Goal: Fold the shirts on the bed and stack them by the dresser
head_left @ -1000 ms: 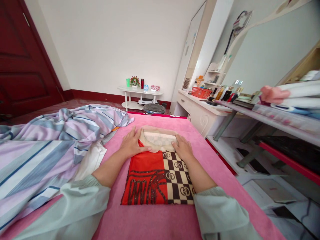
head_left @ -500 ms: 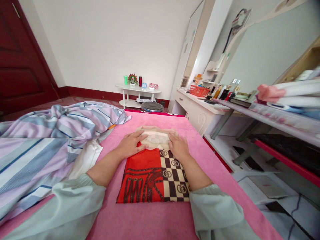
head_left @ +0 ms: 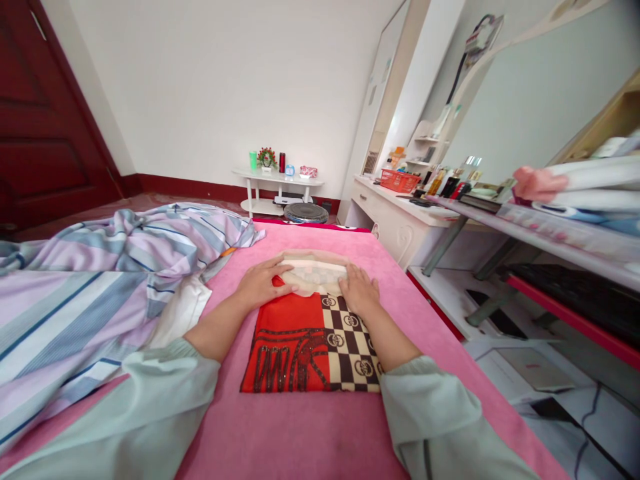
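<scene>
A folded garment lies flat on the pink bedspread. Its left part is red with dark studded lettering, its right part black-and-cream checks with round emblems. Along the far end runs a sheer beige fabric edge showing the pale inside. My left hand rests on the far left corner, fingers stretched and thumb apart, touching the sheer edge. On the far right corner my right hand lies flat with its fingers extended over the cloth. Neither hand grips a fold that I can see.
A rumpled striped blanket covers the bed's left side, with a white cloth by it. To the right stand a dressing table with bottles and a red basket, and a desk. A small white table stands beyond the bed.
The view has shifted slightly, so the garment sits a little higher and further right. Both hands stay on its far corners; the right fingers lie slightly more spread outward.
</scene>
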`<state>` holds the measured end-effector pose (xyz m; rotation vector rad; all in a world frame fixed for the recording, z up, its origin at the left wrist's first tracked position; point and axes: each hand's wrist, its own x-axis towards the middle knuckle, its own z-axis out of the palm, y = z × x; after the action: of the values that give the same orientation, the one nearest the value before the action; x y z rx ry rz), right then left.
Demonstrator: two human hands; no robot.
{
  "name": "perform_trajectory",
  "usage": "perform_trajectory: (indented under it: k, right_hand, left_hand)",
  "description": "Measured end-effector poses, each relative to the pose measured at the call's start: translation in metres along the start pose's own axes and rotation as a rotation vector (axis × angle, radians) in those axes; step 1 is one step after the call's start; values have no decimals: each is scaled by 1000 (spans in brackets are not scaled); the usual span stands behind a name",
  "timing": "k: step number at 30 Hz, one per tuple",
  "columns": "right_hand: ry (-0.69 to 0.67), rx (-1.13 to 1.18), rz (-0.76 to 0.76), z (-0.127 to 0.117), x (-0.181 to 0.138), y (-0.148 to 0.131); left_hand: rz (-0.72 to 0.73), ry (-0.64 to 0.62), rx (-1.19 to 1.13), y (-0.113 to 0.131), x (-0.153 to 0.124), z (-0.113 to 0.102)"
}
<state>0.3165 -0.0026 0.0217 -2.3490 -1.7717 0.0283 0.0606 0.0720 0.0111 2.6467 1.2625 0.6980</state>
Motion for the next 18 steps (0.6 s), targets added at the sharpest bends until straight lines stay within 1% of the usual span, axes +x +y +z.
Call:
perform_trajectory:
  k: [3, 6, 8, 11, 13, 16, 18]
  right_hand:
    - [-35, -10, -13, -1, -1, -1]
    - [-74, -15, -41, -5, -10, 1]
    - [-91, -15, -58, -8, -23, 4]
    - [-83, -4, -79, -10, -49, 10]
    - [-48, -3, -46, -10, -67, 12]
    - [66, -30, 91, -11, -89, 11]
    - [142, -49, 145, -14, -98, 7]
  left_hand:
    - [-18, -23, 12, 2, -1, 0]
    - [-25, -82, 38, 6, -5, -2]
    - [-43, -115, 50, 8, -12, -3]
    - [-91, -134, 53, 10, -30, -7]
    - [-115, -124, 54, 11, -46, -10]
    - [-158, -80, 81, 14, -68, -15]
    - [-198, -44, 101, 18, -81, -19]
